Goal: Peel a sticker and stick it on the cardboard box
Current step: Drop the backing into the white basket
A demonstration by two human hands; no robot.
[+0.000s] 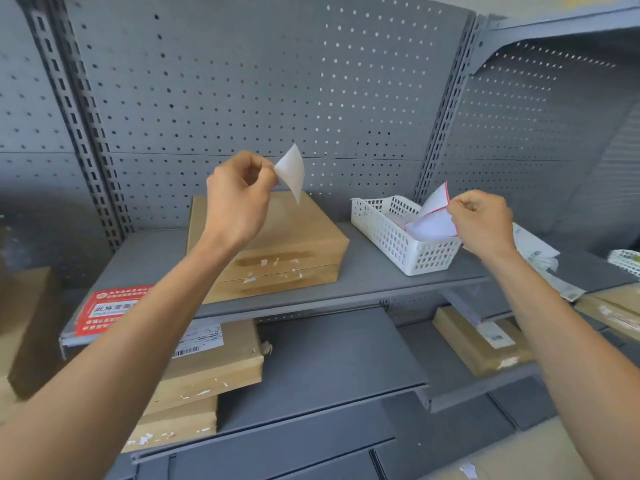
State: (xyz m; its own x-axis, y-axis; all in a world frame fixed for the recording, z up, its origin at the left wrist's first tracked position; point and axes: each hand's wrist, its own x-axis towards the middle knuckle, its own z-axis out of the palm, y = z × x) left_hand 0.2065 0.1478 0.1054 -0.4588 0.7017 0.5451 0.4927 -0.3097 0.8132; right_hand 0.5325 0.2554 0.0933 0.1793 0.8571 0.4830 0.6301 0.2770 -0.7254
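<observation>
red label (110, 311) half hidden (by forearm), barcode blurred

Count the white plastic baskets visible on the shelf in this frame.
2. One white basket sits on the upper shelf right of the cardboard box, under the right hand. A second basket is cut off at the right edge; others may lie outside the view.

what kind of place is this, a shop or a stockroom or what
Probably a stockroom or packing area, not a sales floor. Grey metal shelving with a pegboard back panel holds plain cardboard boxes, some with barcode shipping labels, and a white basket of stickers.
</observation>
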